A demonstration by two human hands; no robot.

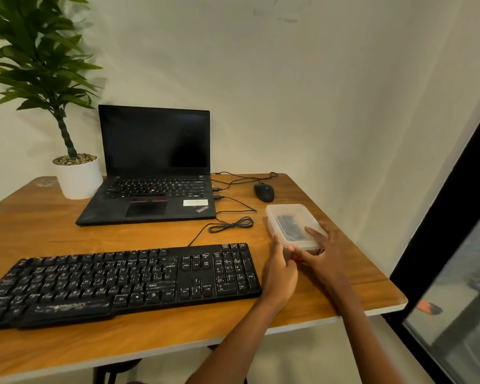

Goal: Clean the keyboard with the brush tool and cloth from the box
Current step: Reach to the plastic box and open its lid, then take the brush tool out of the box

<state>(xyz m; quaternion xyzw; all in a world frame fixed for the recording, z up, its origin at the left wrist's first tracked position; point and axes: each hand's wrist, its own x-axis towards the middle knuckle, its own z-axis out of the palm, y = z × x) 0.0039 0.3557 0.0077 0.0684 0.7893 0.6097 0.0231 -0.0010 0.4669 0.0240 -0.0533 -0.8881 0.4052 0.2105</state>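
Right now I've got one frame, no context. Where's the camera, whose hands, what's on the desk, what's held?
No machine here: a person works with bare hands. The one picture comes from a wide-angle camera worn on their head, looking forward and down. On the wooden table lie a black keyboard nearest the person, an open laptop with a dark screen behind it, a wired mouse, a looped cable and a potted plant far left. Right of the keyboard sits a clear plastic box, lid on. The left hand grips its near left corner; the right hand holds its near end, fingers over the lid. Something dark shows through the lid; what it is cannot be told.
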